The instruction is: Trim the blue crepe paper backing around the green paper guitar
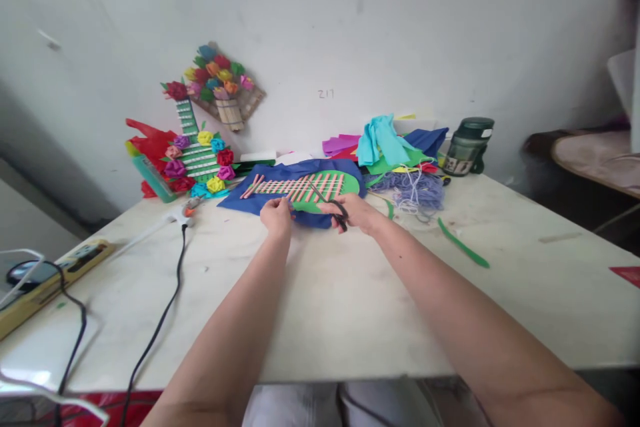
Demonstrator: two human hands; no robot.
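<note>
A green paper oval woven with pink strips [300, 188] lies on a blue sheet [280, 177] at the far side of the white table [325, 307]. My right hand [356, 211] is closed around black scissors [330, 203], whose blades point up and left over the woven piece. My left hand [277, 216] pinches the near edge of the woven piece, fingers curled.
Paper flower crafts [200, 160] lean on the wall at back left. Coloured paper scraps [385, 140], purple yarn [415, 190] and a dark green jar [467, 145] sit back right. A green paper strip [463, 247] lies at right. Black cables [160, 320] and a power strip [50, 280] run at left.
</note>
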